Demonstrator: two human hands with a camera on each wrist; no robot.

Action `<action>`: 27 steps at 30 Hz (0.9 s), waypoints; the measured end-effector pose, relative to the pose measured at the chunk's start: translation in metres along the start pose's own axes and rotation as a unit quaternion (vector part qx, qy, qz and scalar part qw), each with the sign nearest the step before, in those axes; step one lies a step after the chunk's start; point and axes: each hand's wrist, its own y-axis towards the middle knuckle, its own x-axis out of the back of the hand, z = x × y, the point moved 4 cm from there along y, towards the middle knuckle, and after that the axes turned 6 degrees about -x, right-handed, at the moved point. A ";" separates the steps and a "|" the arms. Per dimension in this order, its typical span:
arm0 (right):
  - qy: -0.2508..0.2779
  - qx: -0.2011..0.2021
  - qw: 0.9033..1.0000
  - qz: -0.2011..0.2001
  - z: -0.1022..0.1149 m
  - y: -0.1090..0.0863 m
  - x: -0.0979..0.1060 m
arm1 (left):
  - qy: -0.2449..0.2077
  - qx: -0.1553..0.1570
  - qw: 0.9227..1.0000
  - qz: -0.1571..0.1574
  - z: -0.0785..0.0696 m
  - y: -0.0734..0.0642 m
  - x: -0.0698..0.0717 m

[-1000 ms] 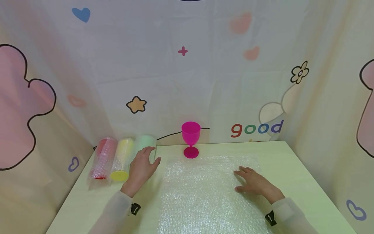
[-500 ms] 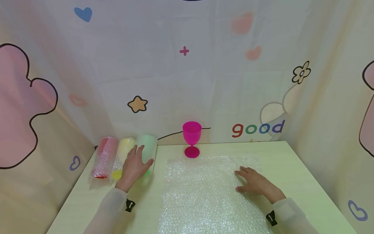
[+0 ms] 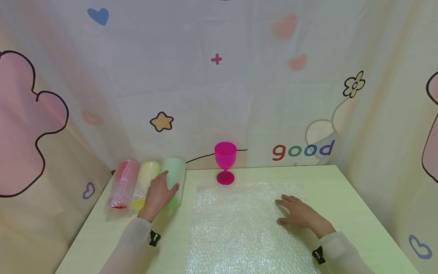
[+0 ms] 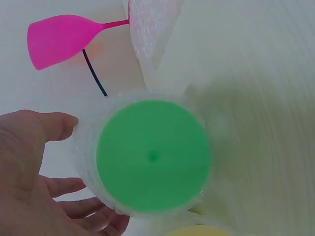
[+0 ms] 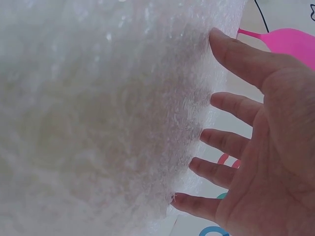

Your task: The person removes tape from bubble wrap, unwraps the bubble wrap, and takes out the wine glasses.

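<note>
Pale cloth (image 3: pixel 260 95) hangs at the back and down both sides, with pictures printed on it. Below it is a light, cream-green table (image 3: pixel 342 205). One big sheet of bubble wrap (image 3: pixel 236 224) lies flat on the table, out in front of the person, shiny and full of bumps.

Two white sleeves reach in, the left sleeve (image 3: pixel 124 247) and the right sleeve (image 3: pixel 342 249). Three goblets rolled in bubble wrap lie side by side at the back left of the table, with their round feet facing the person. First comes the red wrapped goblet (image 3: pixel 124 182), next the yellow wrapped goblet (image 3: pixel 147 175), then the green wrapped goblet (image 3: pixel 175 167).

The left hand (image 3: pixel 156 198) is by the green one, with its thumb and fingers wide apart around its side — I cannot tell how hard they touch it. The right hand (image 3: pixel 299 213) is spread wide too, and its fingertips touch the right part of the flat sheet.

One bare pink goblet (image 3: pixel 225 154) stands upright near the back edge, just behind the sheet. Each sleeve has a small black clip near its cuff — a left clip (image 3: pixel 154 238) and a right clip (image 3: pixel 318 255). Small prints on the cloth are the word "good" (image 3: pixel 303 150), an orange star (image 3: pixel 162 121) and a tiny red plus sign (image 3: pixel 216 59).
</note>
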 end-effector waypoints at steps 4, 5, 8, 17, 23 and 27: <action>0.001 -0.002 1.000 0.003 -0.001 0.001 0.000 | -0.009 0.000 1.000 0.004 0.001 0.004 -0.003; 0.001 -0.002 1.000 0.003 -0.001 0.001 0.000 | -0.008 -0.001 1.000 0.003 0.001 0.004 -0.004; 0.003 -0.002 1.000 0.004 -0.001 0.001 0.000 | -0.007 -0.002 1.000 0.003 0.002 0.005 -0.007; 0.009 -0.003 1.000 0.002 -0.002 0.001 -0.001 | -0.042 0.005 0.999 0.018 0.009 0.007 -0.018; 0.011 -0.008 1.000 0.004 -0.003 0.002 -0.003 | -0.075 0.019 0.996 0.048 0.016 0.008 -0.031; 0.010 -0.007 1.000 0.001 -0.003 0.001 -0.003 | -0.100 0.024 0.994 0.043 0.017 0.008 -0.036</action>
